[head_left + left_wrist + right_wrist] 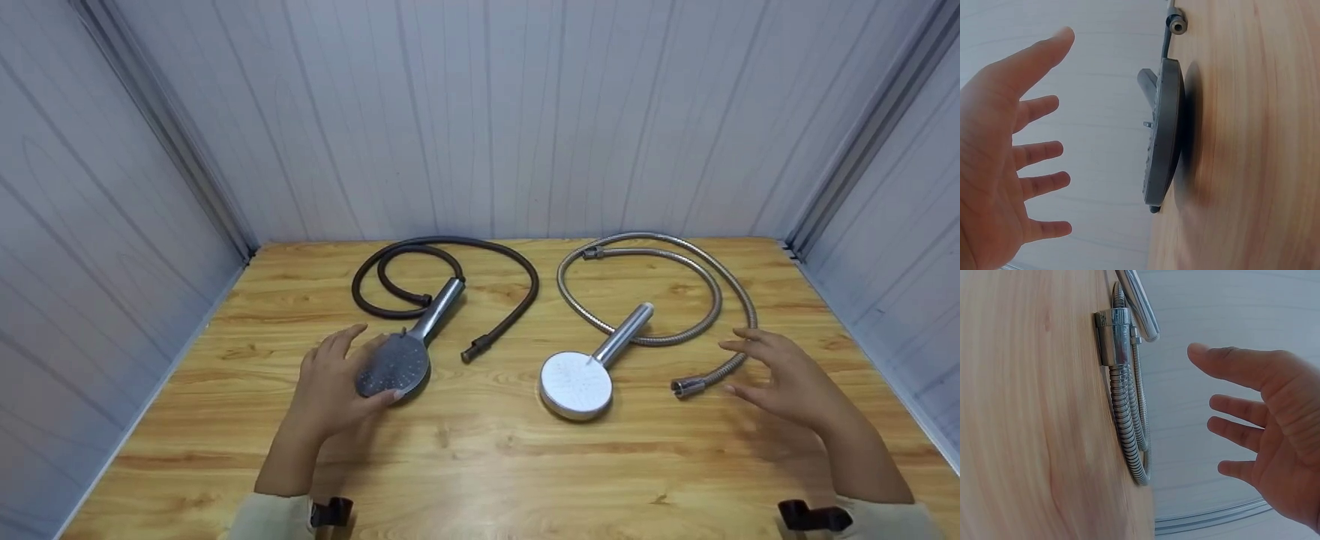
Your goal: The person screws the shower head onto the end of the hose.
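Observation:
My left hand [334, 386] hovers over the dark grey shower head [401, 367], fingers spread and apart from it. In the left wrist view a gap shows between that hand [999, 163] and the shower head's edge [1163, 135]. A dark hose [525, 262] lies looped behind, one end close to the shower head's handle. On the right, my right hand [787, 379] hangs with parted fingers beside the silver hose's end fitting [688, 387], holding nothing. The silver metal hose [739, 292] curls behind a chrome shower head [576, 386] with a white face.
Everything lies on a wood-grain table [480, 465]. A pale panelled wall [480, 120] rises along its back edge, with side walls at left [90, 247] and right [900, 247]. The chrome handle [624, 335] overlaps the silver hose.

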Available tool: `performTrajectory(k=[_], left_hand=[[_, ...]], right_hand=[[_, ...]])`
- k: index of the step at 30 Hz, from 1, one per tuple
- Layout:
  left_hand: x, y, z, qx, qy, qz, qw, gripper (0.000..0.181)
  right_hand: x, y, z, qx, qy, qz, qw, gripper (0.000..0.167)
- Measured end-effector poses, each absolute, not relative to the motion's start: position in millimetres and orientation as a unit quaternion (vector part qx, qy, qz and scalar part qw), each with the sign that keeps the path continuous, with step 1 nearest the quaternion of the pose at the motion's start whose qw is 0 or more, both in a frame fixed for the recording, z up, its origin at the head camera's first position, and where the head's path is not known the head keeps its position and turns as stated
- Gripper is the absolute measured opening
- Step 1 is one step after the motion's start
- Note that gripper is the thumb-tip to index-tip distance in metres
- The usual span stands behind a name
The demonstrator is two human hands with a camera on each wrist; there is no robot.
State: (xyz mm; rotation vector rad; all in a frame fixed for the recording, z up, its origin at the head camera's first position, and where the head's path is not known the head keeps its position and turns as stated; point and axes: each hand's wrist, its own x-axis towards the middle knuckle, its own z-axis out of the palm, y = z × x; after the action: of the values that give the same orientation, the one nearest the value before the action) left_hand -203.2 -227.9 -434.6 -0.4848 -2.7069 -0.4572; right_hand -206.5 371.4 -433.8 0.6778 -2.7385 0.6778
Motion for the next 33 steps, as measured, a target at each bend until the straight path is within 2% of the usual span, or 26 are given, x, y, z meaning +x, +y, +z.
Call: performTrajectory(k=[7,16,23,33], left_hand=[[-203,-221,-435,-0.183,-0.95,-0.179,0.178,0.076],[-208,-211,-443,-0.218,-0.929,-0.21,0.212,0.074],[-208,-200,-443,-0.215,-0.927,-0.221,0.213,0.073],[-209,-186,-446,-0.237,-0.914,-0.26,0.204,0.072]], right_hand=[[-206,374,-436,0.24,-0.934,0.236,0.121,0.056],[-204,376,-438,0.226,-0.934,0.253,0.115,0.055],[-205,378,-441,0.225,-0.931,0.263,0.118,0.053],[-206,380,-442,0.217,-0.927,0.291,0.095,0.05]])
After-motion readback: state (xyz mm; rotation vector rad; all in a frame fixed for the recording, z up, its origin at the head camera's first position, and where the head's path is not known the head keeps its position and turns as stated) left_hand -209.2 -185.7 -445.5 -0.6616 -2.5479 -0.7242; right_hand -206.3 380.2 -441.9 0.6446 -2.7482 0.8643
